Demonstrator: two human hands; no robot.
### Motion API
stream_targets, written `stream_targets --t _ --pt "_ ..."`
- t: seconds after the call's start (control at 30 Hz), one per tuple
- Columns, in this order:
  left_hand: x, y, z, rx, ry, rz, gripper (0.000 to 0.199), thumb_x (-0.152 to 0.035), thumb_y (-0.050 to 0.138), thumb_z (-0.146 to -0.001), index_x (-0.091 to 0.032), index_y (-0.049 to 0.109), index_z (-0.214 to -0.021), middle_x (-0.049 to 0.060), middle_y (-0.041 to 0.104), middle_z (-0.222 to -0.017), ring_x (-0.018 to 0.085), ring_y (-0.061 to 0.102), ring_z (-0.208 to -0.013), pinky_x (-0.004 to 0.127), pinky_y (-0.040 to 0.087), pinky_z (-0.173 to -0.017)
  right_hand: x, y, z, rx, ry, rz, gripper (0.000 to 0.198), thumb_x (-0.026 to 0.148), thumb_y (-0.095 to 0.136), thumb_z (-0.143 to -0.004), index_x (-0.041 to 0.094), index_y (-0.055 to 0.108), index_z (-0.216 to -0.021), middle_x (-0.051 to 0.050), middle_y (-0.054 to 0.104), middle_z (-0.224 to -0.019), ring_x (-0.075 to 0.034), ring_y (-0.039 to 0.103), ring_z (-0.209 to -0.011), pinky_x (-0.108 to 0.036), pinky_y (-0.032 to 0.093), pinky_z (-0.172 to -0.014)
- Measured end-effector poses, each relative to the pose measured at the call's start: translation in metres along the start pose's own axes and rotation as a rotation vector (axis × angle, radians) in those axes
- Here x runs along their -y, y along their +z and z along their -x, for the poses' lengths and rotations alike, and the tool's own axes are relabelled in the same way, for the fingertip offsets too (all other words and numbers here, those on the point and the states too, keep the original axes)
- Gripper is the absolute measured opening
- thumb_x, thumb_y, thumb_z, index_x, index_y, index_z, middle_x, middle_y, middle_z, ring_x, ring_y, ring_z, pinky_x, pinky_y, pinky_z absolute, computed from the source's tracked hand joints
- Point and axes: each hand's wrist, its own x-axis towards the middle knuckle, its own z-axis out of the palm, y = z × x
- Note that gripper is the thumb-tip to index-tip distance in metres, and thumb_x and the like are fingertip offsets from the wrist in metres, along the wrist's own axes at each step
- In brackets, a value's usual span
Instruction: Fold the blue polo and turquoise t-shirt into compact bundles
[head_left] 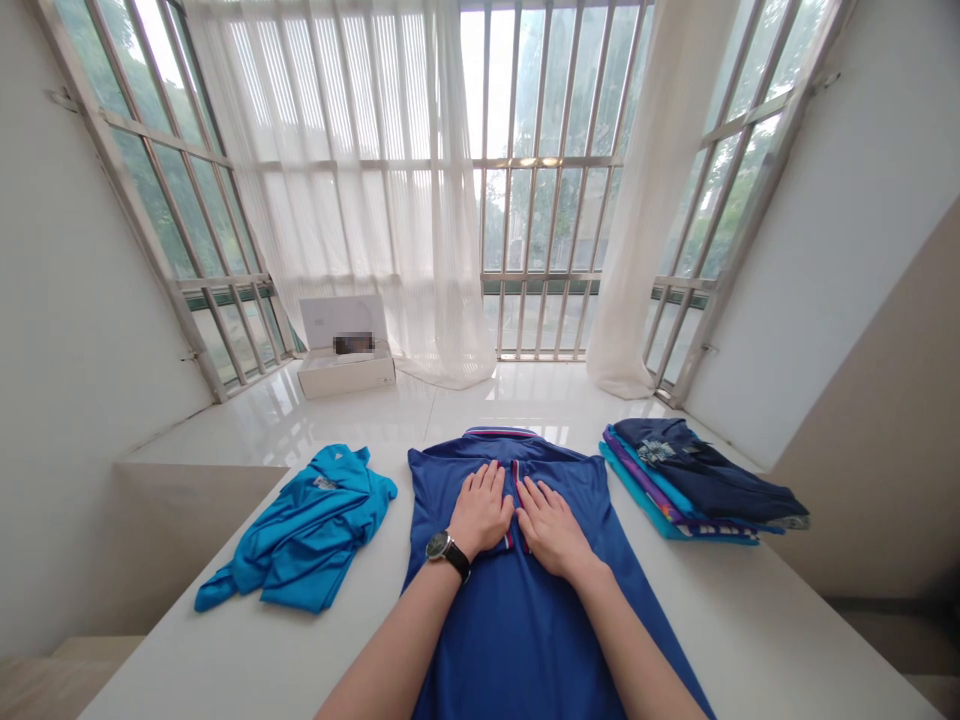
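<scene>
A dark blue polo shirt point(517, 630) lies spread on the white table, its striped collar at the far end. Both sleeves are folded inward, and their red and white trimmed cuffs meet near the middle. My left hand point(484, 508), with a black-strapped watch point(448, 555) at the wrist, rests flat on the shirt's left part, fingers stretched out. Beside it, my right hand point(553, 525) lies flat on the right part with its fingers extended. The two hands nearly touch at the thumbs. Parts of the cuffs are hidden under them.
A crumpled bright blue shirt point(311, 530) lies on the left of the table point(217, 660). On the right sits a stack of folded clothes point(697, 480), navy on top. An opened white box point(346, 375) stands on the sill before sheer curtains point(442, 250) and barred windows.
</scene>
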Motion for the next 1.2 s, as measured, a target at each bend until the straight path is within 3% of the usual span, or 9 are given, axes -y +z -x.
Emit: stream_targets --t 0.17,0.27,0.33,0.43,0.63,0.73,0.87,1.0,1.2 --pt "-0.011 -0.013 -0.001 -0.010 0.022 0.008 0.053 -0.035 0.029 -0.100 -0.015 0.040 -0.148 0.011 0.033 -0.158 0.027 0.027 -0.146 0.048 0.026 -0.117 -0.010 -0.003 -0.008 -0.076 -0.002 -0.041 0.059 0.039 0.024 -0.098 0.016 0.037 -0.150 -0.006 0.032 -0.159 -0.020 0.029 -0.146 -0.037 0.025 -0.119" --pt "-0.027 -0.018 0.001 0.003 0.107 0.055 0.052 -0.042 0.026 -0.102 -0.020 0.039 -0.148 0.010 0.034 -0.157 0.027 0.025 -0.147 0.050 0.025 -0.118 -0.024 -0.011 -0.012 -0.150 0.057 -0.049 0.058 0.029 0.021 -0.097 0.012 0.036 -0.150 -0.008 0.031 -0.160 -0.015 0.028 -0.146 -0.030 0.025 -0.119" --pt "-0.036 -0.015 0.004 0.042 0.159 0.074 0.055 -0.050 0.027 -0.101 -0.024 0.039 -0.148 0.009 0.033 -0.158 0.028 0.023 -0.147 0.053 0.023 -0.118 -0.036 -0.016 -0.010 -0.190 0.117 -0.039 0.058 0.024 0.023 -0.095 0.011 0.036 -0.149 -0.009 0.032 -0.159 -0.017 0.027 -0.146 -0.032 0.024 -0.120" --pt "-0.039 -0.007 0.008 0.090 0.156 0.055 0.062 -0.056 0.030 -0.099 -0.021 0.038 -0.149 0.012 0.031 -0.158 0.031 0.022 -0.147 0.055 0.020 -0.118 -0.055 -0.020 -0.003 -0.214 0.213 -0.010 0.057 0.024 0.032 -0.092 0.010 0.041 -0.147 -0.013 0.034 -0.158 -0.025 0.025 -0.147 -0.040 0.024 -0.120" --pt "-0.029 -0.004 0.007 0.146 0.118 0.033 0.067 -0.052 0.034 -0.096 -0.012 0.034 -0.151 0.015 0.026 -0.160 0.028 0.018 -0.149 0.049 0.015 -0.121 -0.074 -0.017 0.006 -0.173 0.351 0.028 0.062 0.039 0.036 -0.094 0.006 0.042 -0.146 -0.018 0.038 -0.154 -0.032 0.029 -0.145 -0.045 0.028 -0.116" --pt "-0.024 -0.012 0.005 0.194 0.086 0.078 0.071 -0.053 0.035 -0.096 -0.011 0.031 -0.152 0.018 0.020 -0.161 0.029 0.015 -0.150 0.046 0.016 -0.120 -0.065 -0.019 0.005 -0.167 0.350 0.055 0.063 0.044 0.036 -0.095 0.008 0.042 -0.147 -0.018 0.034 -0.157 -0.033 0.025 -0.147 -0.046 0.024 -0.117" --pt "-0.013 -0.026 0.018 0.186 -0.085 0.066 0.075 -0.066 0.032 -0.094 -0.022 0.024 -0.155 0.015 0.014 -0.163 0.035 0.010 -0.149 0.057 0.016 -0.117 -0.036 -0.020 0.004 -0.164 0.256 0.085 0.063 0.049 0.032 -0.096 0.019 0.036 -0.151 -0.009 0.020 -0.164 -0.031 0.008 -0.151 -0.045 0.010 -0.120" --pt "-0.001 -0.027 0.040 0.184 -0.248 0.006 0.085 -0.077 0.026 -0.089 -0.024 0.024 -0.155 0.017 0.017 -0.162 0.043 0.012 -0.147 0.066 0.012 -0.113 -0.010 -0.012 0.008 -0.057 0.197 0.070 0.074 0.070 0.034 -0.089 0.031 0.032 -0.152 -0.005 0.020 -0.164 -0.038 0.012 -0.149 -0.052 0.011 -0.117" --pt "0.007 -0.014 0.043 0.116 -0.238 -0.062 0.087 -0.078 0.024 -0.088 -0.023 0.029 -0.154 0.019 0.022 -0.160 0.044 0.012 -0.147 0.067 0.005 -0.113 -0.003 -0.006 -0.002 0.035 0.233 0.074 0.079 0.076 0.023 -0.087 0.032 0.027 -0.153 -0.007 0.020 -0.164 -0.042 0.010 -0.148 -0.060 0.005 -0.115"
